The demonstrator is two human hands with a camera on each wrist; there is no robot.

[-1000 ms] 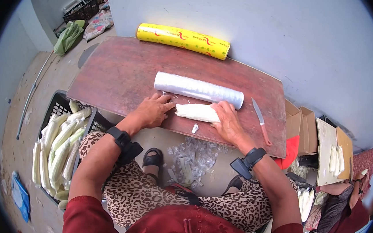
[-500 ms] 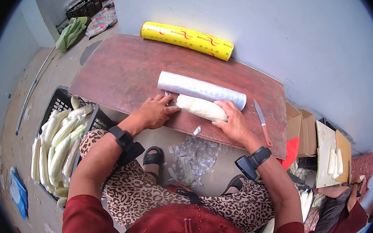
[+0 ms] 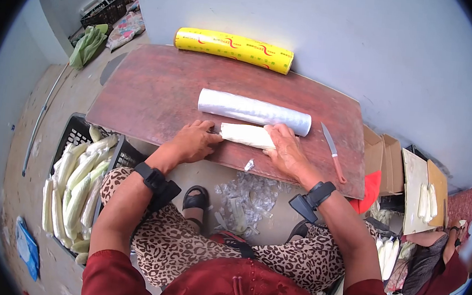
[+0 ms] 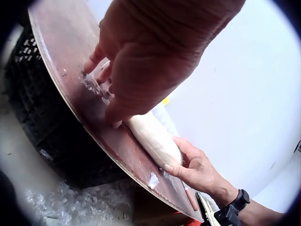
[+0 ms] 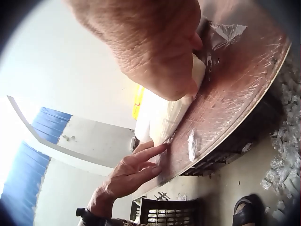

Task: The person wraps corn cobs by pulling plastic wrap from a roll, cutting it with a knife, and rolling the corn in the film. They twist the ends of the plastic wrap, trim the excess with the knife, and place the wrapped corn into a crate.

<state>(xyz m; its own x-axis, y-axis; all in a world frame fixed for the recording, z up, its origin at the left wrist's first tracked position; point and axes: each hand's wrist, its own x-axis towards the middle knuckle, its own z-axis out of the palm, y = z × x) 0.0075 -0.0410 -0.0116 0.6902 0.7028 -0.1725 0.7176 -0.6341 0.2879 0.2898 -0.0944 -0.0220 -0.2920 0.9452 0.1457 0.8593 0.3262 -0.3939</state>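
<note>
A pale cream bundle of long vegetables (image 3: 245,135) lies along the near side of the brown tabletop (image 3: 151,84). My right hand (image 3: 290,153) grips its right end, the thumb on the near side and fingers over the far side. At the other end my left hand (image 3: 192,142) rests on the table, fingers extended. In the left wrist view its fingertips touch crumpled clear film (image 4: 89,84), and its thumb is close beside the bundle (image 4: 155,141). A large roll of clear film (image 3: 250,108) lies just behind the bundle, parallel to it.
A knife (image 3: 333,153) lies right of my hand. A yellow printed roll (image 3: 233,50) sits against the wall. On the left stands a black crate (image 3: 128,155) of long pale vegetables (image 3: 78,190). Film scraps (image 3: 245,199) litter the floor; another person (image 3: 444,272) is at right.
Half a second ago the bundle slanted, with my right hand round its end. Now it lies straighter and farther left, and the right hand reaches farther over it. My left hand stays by its left end.
</note>
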